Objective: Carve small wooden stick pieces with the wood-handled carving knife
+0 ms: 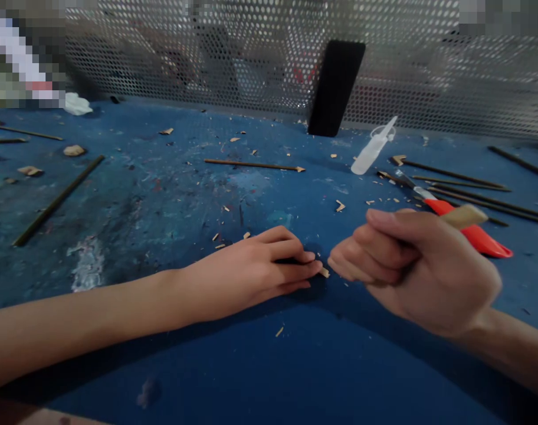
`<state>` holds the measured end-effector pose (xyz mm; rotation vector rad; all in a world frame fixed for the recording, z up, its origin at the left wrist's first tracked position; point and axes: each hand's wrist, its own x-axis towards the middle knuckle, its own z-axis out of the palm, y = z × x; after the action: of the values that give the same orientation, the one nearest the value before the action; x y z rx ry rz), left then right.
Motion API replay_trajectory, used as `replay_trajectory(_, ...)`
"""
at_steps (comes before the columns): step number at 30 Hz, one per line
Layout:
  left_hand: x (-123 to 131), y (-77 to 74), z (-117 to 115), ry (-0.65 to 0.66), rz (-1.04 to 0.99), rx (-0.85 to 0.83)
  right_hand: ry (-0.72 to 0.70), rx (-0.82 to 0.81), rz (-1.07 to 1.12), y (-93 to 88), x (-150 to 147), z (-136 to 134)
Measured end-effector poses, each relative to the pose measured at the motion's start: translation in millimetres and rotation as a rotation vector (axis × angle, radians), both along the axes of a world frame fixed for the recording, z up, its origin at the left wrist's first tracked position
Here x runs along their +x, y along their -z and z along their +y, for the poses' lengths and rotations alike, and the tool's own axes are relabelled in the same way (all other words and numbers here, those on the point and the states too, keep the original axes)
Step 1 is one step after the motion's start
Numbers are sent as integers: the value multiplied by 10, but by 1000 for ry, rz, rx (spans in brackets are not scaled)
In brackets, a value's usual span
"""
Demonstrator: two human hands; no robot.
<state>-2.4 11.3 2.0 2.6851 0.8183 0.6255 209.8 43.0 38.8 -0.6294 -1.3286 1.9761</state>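
Two bare hands over a blue worktop (260, 378), viewed from the head-worn camera. The left hand (251, 271) lies low, extending rightward from the lower left with its fingers together; a wood sliver (324, 272) sits at the fingertips, though whether it is pinched or merely touched cannot be told. The right hand (415, 265) is closed in a fist around a pale wooden piece (463, 216), whose long axis runs up and to the right, out of the fist and away from the left hand. The hands are apart, separated by a narrow gap, with the sliver lying nearer the left hand. Just behind the right hand lies a red-handled craft knife (476, 236), its metal blade directed up and left. Wood shavings (340, 206) and thin dark sticks (468, 177) are scattered across the paint-stained surface. Toward the back lie a clear plastic bottle (373, 147) and a black slab (335, 88), the slab leaning against a perforated metal screen (428, 77).
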Motion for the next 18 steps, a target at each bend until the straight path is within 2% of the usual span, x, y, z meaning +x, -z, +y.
replay_trajectory(11, -20, 34, 9, 9, 4, -35, -18, 61, -83, 50, -12, -10)
replay_trajectory(18, -20, 46, 0, 6, 7, -49, -20, 64, -61, 81, -18, -14)
